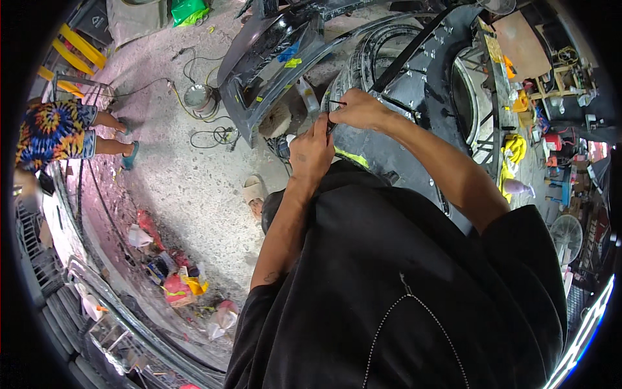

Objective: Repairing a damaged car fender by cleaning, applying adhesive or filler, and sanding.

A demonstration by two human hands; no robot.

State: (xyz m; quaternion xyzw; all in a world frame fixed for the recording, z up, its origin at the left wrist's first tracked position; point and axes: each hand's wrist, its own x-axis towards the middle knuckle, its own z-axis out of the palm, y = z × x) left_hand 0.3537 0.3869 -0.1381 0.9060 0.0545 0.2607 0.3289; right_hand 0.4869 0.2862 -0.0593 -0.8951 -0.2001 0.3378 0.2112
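Slim, dark, rod-shaped piece (336, 102) is showing at the upper middle of the frame, sticking out leftward from the fingers of someone I'm watching. Around it, a pale, speckled concrete floor (188, 168) is filling the left half. A broad, dull-black car-body panel (389, 155) is lying right of centre, spreading out below the right forearm. Up and to the left of it, a curved, black, bumper-like part (234, 97) with openings is resting on the floor. At the far left, another person in a multicoloured tie-dye shirt (55, 133) is standing. A bright yellow cloth (514, 149) is hanging at the right. Near the top centre, the two bare hands are working almost touching: the left hand (312, 152) is curling its fingers in narrowly, though I can't tell what is sitting inside them; the right hand (359, 111) is keeping its fingers closed around the rod-shaped piece. A small, whitish bottle (308, 96) is lying just beyond the left hand.
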